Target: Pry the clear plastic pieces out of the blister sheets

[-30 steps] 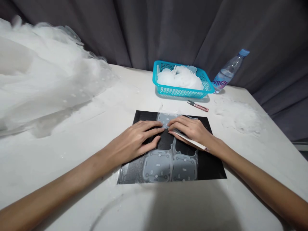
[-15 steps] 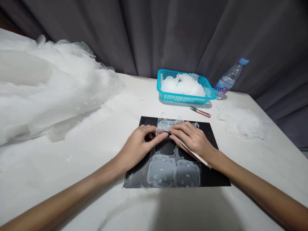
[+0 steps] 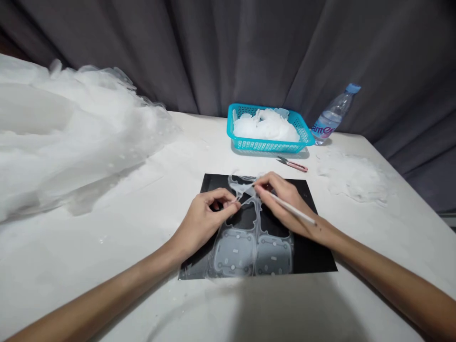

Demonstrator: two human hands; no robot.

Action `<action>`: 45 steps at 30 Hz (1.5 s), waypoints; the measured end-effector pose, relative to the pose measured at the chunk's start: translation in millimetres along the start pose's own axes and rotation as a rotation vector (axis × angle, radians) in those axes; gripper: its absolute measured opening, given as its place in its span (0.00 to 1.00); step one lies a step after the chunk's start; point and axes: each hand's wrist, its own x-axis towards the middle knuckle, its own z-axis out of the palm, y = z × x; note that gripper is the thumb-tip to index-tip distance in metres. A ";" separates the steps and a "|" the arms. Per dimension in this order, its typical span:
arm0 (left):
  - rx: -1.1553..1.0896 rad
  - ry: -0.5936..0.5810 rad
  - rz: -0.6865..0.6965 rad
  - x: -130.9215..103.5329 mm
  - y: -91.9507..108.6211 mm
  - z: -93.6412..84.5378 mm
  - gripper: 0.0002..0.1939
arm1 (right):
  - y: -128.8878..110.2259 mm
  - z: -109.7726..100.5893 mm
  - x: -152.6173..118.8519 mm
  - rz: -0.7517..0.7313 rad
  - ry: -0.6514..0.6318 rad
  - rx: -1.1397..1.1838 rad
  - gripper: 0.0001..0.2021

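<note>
A clear silicone-like sheet [image 3: 256,223] with frosted rounded panels lies over a black board [image 3: 311,259]. Two of the panels, a left one [image 3: 235,251] and a right one [image 3: 273,256], sit flat at the near side; openings behind them show black. My left hand [image 3: 210,213] pinches the sheet's raised edge strip between thumb and fingertips. In my right hand [image 3: 283,202] is a slim white pen-like stick [image 3: 294,209], slanting back toward the wrist. Its fingertips meet a frosted panel [image 3: 245,188] lifted at the sheet's far end; whether they grip it is unclear.
A blue basket [image 3: 270,146] holding white translucent pieces stands at the back, with pink-handled thread snips [image 3: 292,164] before it. A water bottle [image 3: 329,121] is beside it. Translucent sheets are heaped at left [image 3: 81,137]; a smaller pile [image 3: 356,175] lies right.
The far panel has been lifted and bent up from the sheet. My right hand has turned, with the stick now raised over its back. The view has shifted slightly.
</note>
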 end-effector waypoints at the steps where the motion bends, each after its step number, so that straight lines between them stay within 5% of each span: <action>1: 0.012 0.003 -0.015 0.6 -0.2 -0.9 0.12 | 5.2 -4.8 4.6 0.092 0.037 0.059 0.08; 5: 0.053 0.029 -0.046 3.4 -1.8 -5.6 0.11 | 40.3 -23.8 24.2 0.327 0.230 0.312 0.13; 9: 0.103 -0.010 -0.039 6.2 -5.8 -11.2 0.12 | 60.7 -34.4 33.4 0.398 0.331 0.525 0.13; 11: 0.149 -0.014 -0.019 5.5 -7.4 -12.9 0.12 | 51.9 -34.0 30.9 0.372 0.283 0.532 0.13; 15: 0.185 0.201 0.078 -3.1 -3.8 -12.9 0.15 | 9.7 -19.1 12.6 0.201 0.093 0.327 0.09; 20: -0.011 -0.031 0.036 -8.8 4.1 -10.2 0.26 | -25.8 9.2 -16.4 0.013 -0.120 0.236 0.10; 24: -0.149 -0.088 -0.065 -1.8 -1.6 -9.2 0.20 | -31.5 1.1 -15.7 -0.021 -0.400 0.295 0.12; 26: -0.176 -0.101 -0.073 0.8 -5.8 -9.1 0.18 | -27.5 -14.0 -5.4 -0.035 -0.395 0.266 0.10; 31: -0.141 -0.105 -0.038 -0.6 -10.3 -8.1 0.12 | -4.1 -35.5 19.1 -0.052 -0.143 -0.030 0.21; 34: -0.014 -0.103 0.010 -4.5 -6.9 -8.1 0.17 | -0.2 -21.9 22.9 -0.065 -0.221 -0.053 0.17; 39: 0.096 -0.119 0.139 -9.3 2.6 -8.1 0.10 | -14.7 6.4 31.2 0.005 -0.316 0.116 0.09; 45: 0.075 -0.094 0.209 -9.3 0.3 -7.3 0.15 | -16.2 -5.9 44.5 0.226 -0.431 0.322 0.09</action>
